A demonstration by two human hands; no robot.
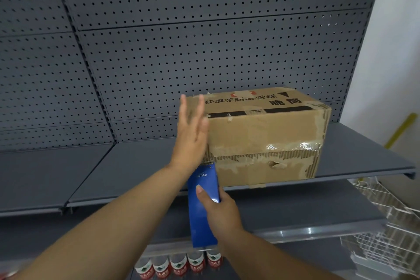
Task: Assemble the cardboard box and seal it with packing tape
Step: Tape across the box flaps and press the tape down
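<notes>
A closed brown cardboard box point(263, 134) with black printing and worn clear tape on its seams stands on the grey metal shelf point(141, 166). My left hand point(192, 129) is flat with fingers spread against the box's left end. My right hand point(219, 209) grips a blue tape dispenser point(202, 211), whose upper end touches the box's lower left corner. The tape roll itself is hidden.
A grey perforated back panel point(204, 41) rises behind the shelf. Several bottles with red labels point(179, 266) stand on a lower shelf. White wire baskets point(391, 218) hang at the lower right. A white wall point(395, 41) is at the right.
</notes>
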